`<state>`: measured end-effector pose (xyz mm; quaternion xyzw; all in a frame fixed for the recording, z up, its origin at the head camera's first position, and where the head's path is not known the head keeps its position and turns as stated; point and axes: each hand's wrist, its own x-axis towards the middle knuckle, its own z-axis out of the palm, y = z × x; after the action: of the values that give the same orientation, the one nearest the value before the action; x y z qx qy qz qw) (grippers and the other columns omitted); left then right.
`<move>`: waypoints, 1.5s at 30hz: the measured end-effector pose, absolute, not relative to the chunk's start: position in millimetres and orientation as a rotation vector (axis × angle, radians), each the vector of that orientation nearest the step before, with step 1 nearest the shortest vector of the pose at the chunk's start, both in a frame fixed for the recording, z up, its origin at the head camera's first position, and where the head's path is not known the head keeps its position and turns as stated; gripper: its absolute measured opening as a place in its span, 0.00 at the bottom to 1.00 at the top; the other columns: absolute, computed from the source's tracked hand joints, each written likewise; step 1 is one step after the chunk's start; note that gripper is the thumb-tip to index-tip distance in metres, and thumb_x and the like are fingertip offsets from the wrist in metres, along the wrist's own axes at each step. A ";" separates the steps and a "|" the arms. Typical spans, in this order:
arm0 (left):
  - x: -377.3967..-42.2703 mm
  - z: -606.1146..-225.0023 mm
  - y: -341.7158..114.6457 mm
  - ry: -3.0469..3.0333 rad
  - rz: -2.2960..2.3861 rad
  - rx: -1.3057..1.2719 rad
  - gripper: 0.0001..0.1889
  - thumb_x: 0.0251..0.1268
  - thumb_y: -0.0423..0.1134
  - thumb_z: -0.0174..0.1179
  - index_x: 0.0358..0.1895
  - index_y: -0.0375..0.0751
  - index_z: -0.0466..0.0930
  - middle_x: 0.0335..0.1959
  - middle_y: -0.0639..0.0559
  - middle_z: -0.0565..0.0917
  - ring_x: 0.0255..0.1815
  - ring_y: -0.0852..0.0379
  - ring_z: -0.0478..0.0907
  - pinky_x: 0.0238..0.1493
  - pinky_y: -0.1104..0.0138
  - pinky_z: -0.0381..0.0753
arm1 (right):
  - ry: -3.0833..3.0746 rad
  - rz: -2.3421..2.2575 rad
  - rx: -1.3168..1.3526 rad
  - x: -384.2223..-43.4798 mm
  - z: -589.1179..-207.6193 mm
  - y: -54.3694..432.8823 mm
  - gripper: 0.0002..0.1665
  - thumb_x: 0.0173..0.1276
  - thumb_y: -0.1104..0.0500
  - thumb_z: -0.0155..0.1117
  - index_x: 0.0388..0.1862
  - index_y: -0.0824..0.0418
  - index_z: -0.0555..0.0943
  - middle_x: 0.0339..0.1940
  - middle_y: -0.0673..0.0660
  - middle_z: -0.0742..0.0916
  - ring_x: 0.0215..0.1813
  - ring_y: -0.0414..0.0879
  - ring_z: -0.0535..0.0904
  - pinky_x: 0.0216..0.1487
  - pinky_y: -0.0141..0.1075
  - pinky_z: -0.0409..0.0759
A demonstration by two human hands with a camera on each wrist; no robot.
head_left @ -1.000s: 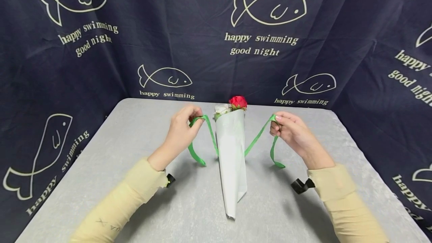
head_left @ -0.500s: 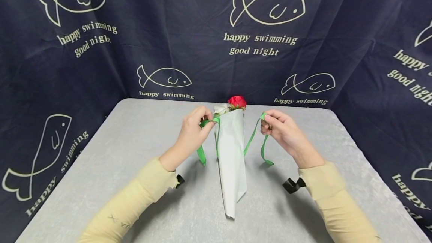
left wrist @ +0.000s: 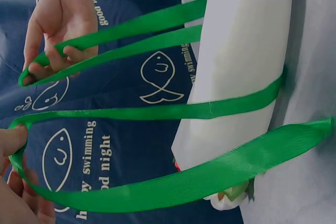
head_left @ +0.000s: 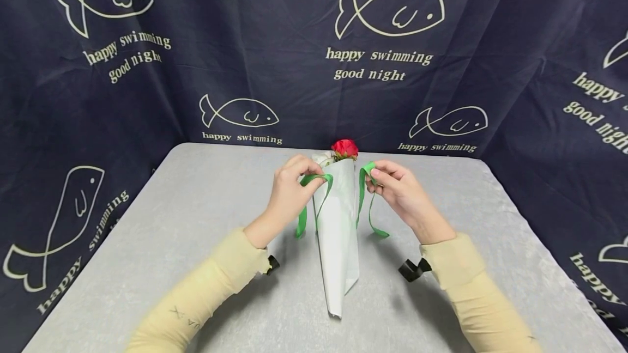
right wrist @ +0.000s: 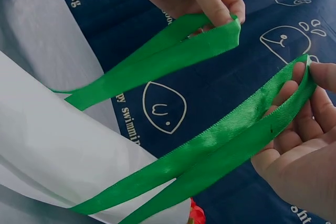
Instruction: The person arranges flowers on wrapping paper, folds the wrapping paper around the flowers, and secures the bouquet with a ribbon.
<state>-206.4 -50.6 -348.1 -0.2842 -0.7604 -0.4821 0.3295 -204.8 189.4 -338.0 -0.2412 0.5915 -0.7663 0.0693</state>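
A bouquet wrapped in white paper (head_left: pixel 336 233) lies on the table, its narrow end toward me. At its far end show a red rose (head_left: pixel 345 148) and a white flower (head_left: pixel 322 159). A green ribbon (left wrist: pixel 226 108) passes beneath the wrap and comes up on both sides. My left hand (head_left: pixel 296 184) pinches one length of it between thumb and fingers, over the wrap's left edge. The other length is pinched by my right hand (head_left: pixel 394 189), just right of the wrap. From each hand a loose ribbon tail hangs down. The stems are hidden inside the paper.
A grey cloth covers the table (head_left: pixel 221 178). Dark blue curtains (head_left: pixel 304 42) with fish drawings and lettering enclose the back and sides. Black wrist mounts (head_left: pixel 414 269) stick out below the sleeves.
Both hands have moved inward toward the bouquet, bringing the two ribbon lengths closer together and slackening them. The bouquet has stayed in place.
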 end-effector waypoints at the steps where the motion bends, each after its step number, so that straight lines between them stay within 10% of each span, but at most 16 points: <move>1: -206.7 -348.6 -50.0 -1.988 -1.269 -0.732 0.08 0.46 0.27 0.70 0.26 0.42 0.82 0.26 0.53 0.77 0.30 0.59 0.71 0.33 0.68 0.73 | 1.784 -2.319 -0.721 -205.0 -338.3 188.5 0.11 0.71 0.67 0.53 0.39 0.57 0.82 0.33 0.50 0.84 0.34 0.42 0.75 0.37 0.31 0.73; 27: -211.9 -351.4 -41.5 -2.146 -1.535 -0.580 0.06 0.50 0.28 0.66 0.30 0.42 0.88 0.21 0.53 0.85 0.18 0.65 0.75 0.24 0.73 0.74 | 1.860 -2.394 -0.576 -204.4 -339.4 175.8 0.15 0.66 0.70 0.58 0.35 0.52 0.87 0.33 0.46 0.87 0.33 0.37 0.80 0.41 0.28 0.77; 45: -212.8 -334.0 -47.3 -2.263 -1.798 -0.600 0.08 0.55 0.28 0.63 0.38 0.37 0.86 0.29 0.45 0.87 0.29 0.47 0.83 0.33 0.71 0.79 | 1.961 -2.360 -0.535 -205.0 -333.0 170.1 0.16 0.63 0.73 0.58 0.34 0.52 0.84 0.30 0.46 0.87 0.32 0.36 0.81 0.38 0.28 0.78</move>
<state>-212.8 -47.3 -334.0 -0.2025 -0.7631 -0.6064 0.0947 -205.0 170.1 -333.0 -0.1718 0.6294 -0.7577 0.0133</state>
